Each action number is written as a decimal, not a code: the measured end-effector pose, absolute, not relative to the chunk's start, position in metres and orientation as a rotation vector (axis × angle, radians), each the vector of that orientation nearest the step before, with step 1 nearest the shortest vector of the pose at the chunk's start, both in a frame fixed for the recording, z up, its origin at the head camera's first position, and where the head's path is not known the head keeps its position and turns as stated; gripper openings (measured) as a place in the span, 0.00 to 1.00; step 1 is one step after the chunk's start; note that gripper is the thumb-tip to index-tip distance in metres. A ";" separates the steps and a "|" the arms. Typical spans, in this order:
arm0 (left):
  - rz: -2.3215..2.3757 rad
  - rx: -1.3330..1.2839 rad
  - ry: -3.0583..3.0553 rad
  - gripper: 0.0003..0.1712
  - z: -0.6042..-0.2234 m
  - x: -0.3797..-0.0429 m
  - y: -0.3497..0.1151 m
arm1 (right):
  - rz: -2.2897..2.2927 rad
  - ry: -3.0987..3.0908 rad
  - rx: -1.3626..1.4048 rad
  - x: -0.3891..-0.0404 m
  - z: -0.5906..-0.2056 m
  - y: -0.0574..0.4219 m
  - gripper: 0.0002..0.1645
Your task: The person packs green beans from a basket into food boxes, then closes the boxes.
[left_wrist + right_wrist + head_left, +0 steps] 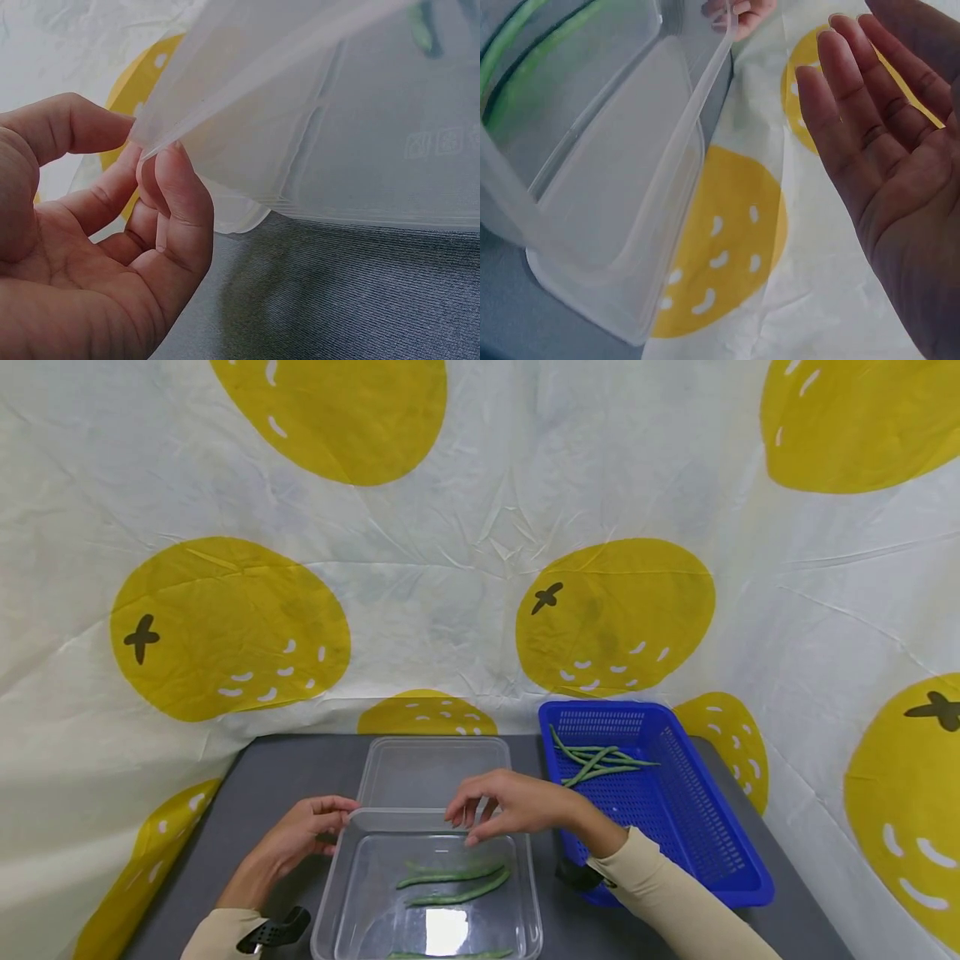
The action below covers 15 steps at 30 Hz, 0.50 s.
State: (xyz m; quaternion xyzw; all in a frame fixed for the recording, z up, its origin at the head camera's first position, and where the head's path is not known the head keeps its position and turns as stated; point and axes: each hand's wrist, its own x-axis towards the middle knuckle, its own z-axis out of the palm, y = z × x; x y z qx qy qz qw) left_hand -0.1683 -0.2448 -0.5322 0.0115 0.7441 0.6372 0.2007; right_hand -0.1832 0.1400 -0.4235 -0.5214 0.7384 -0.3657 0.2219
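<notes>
A clear plastic container (367, 881) stands at the front of the table with several green beans (459, 897) lying across its floor. My left hand (296, 835) pinches the rim at its far left corner; in the left wrist view, the thumb and fingers meet on the container edge (225, 90). Above the container's far right side hovers my right hand (517, 802), bent at the wrist. Its fingers are extended and nothing lies in the palm (907, 180) in the right wrist view. Behind the container lies a flat translucent lid (420, 768).
To the right is a blue perforated basket (723, 835) with several green beans (600, 760) toward its far end. Dark grey covers the table (300, 768). A white cloth with yellow fruit prints (427, 627) hangs close behind the table.
</notes>
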 end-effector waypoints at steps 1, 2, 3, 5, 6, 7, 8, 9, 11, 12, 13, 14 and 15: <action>1.781 0.033 2.077 0.23 -0.532 -0.168 -0.245 | -1.022 2.039 -1.432 -0.183 -0.423 0.142 0.20; 1.780 0.037 2.076 0.23 -0.532 -0.168 -0.245 | -1.032 2.040 -1.425 -0.183 -0.423 0.143 0.19; 1.782 0.038 2.076 0.23 -0.532 -0.167 -0.245 | -1.041 2.042 -1.424 -0.184 -0.423 0.146 0.19; 1.784 0.039 2.074 0.23 -0.532 -0.167 -0.245 | -1.047 2.056 -1.429 -0.185 -0.424 0.151 0.18; 1.785 0.041 2.075 0.24 -0.532 -0.167 -0.245 | -1.052 2.062 -1.424 -0.186 -0.425 0.154 0.17; 1.786 0.040 2.076 0.24 -0.532 -0.167 -0.245 | -1.058 2.066 -1.420 -0.186 -0.425 0.158 0.17; 1.787 0.039 2.076 0.24 -0.532 -0.167 -0.244 | -1.059 2.075 -1.414 -0.187 -0.426 0.161 0.16; 1.788 0.036 2.077 0.24 -0.532 -0.166 -0.244 | -1.061 2.084 -1.408 -0.187 -0.426 0.165 0.16; 1.788 0.035 2.077 0.24 -0.531 -0.166 -0.244 | -1.069 2.108 -1.372 -0.189 -0.427 0.173 0.15; 1.787 0.035 2.077 0.24 -0.531 -0.166 -0.244 | -1.074 2.120 -1.354 -0.190 -0.427 0.177 0.15; 1.787 0.033 2.076 0.24 -0.531 -0.166 -0.244 | -1.077 2.138 -1.334 -0.191 -0.427 0.182 0.15; 1.786 0.034 2.076 0.23 -0.531 -0.166 -0.244 | -1.079 2.158 -1.313 -0.192 -0.427 0.186 0.15; 1.786 0.033 2.076 0.23 -0.532 -0.166 -0.244 | -1.081 2.178 -1.299 -0.193 -0.427 0.191 0.15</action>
